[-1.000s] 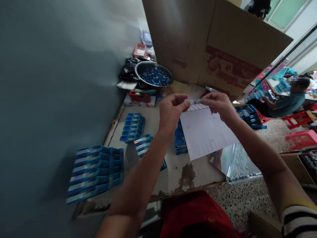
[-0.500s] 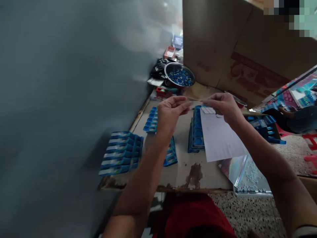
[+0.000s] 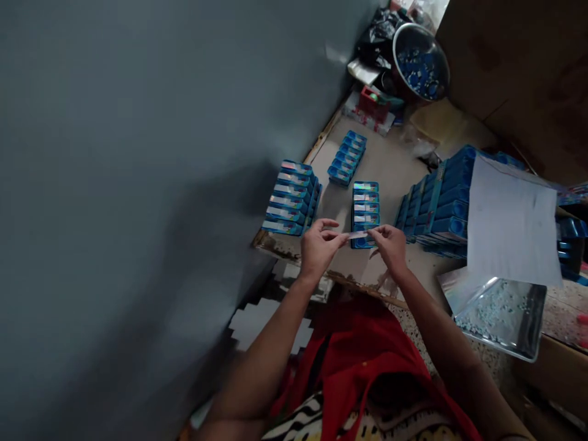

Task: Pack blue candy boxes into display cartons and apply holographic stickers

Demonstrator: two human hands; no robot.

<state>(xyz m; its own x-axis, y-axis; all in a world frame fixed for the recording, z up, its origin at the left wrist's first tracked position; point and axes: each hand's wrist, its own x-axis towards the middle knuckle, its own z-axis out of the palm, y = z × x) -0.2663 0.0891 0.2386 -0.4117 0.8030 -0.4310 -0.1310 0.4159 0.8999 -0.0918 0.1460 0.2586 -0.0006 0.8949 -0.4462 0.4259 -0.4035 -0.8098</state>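
Between my two hands a small, whitish see-through strip is stretched out flat. My left hand pinches its left end between thumb and forefinger, the other fingers loosely curled. At the right end, the thumb and fingertips of my right hand are closed on it. Just beneath is a row of blue plastic cases, several with pale strips across them; the strip in my hands hangs over its near end. Another blue stack stands at the left by the wall, and a smaller blue row lies farther back.
Tall blue stacks stand at the right beside a white paper sheet. A metal tray with small pale bits sits at the table's front right. At the back are a metal bowl of blue pieces and a red box. A grey wall borders the left.
My hands have come down and closer together, from above the white sheet's edge to over the near blue row, still holding the strip. The view has tilted down and turned left.
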